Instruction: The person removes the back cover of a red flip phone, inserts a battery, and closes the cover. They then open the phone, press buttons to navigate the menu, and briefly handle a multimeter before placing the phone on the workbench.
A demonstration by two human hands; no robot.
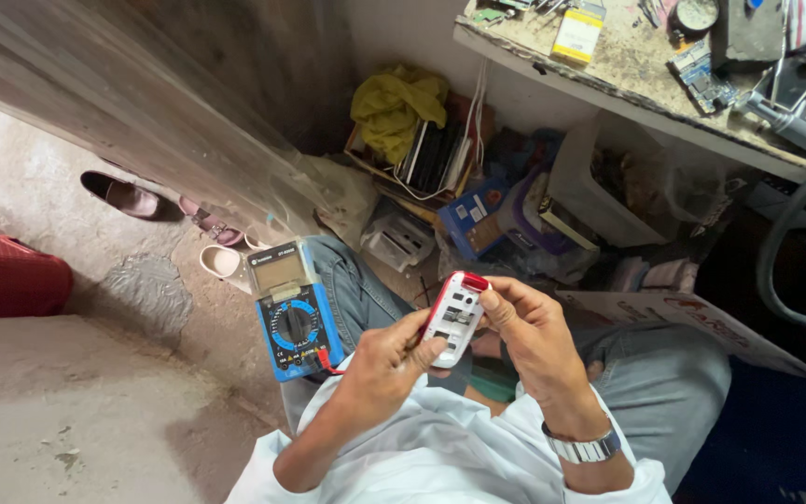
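Pretty even, soft daylight here, brightest on the bare floor at the left. The corner under the desk at far right goes dim, and the near right edge is almost black. No harsh glare. The middle is sharp; the wooden plank at far left smears and bends from wide-angle stretch.
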